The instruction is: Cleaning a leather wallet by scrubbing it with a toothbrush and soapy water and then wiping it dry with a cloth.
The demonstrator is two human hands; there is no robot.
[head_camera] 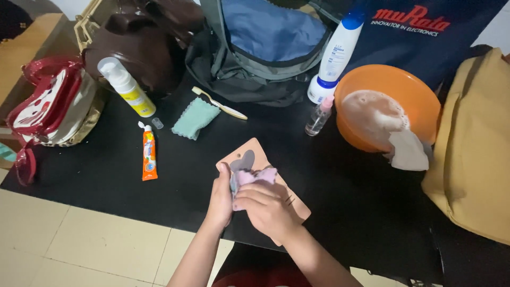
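Your right hand (265, 208) presses a pink cloth (256, 176) onto the tan pouch (255, 159), fingers curled over it, while your left hand (220, 199) grips the pouch's edge. Beyond lie a toothpaste tube (149, 154), a green cloth (195, 118), a toothbrush (219, 103) and an orange basin (390, 106).

right hand (265, 207) presses pink cloth (255, 177) | tan pouch (276, 186) | left hand (220, 199) steadies
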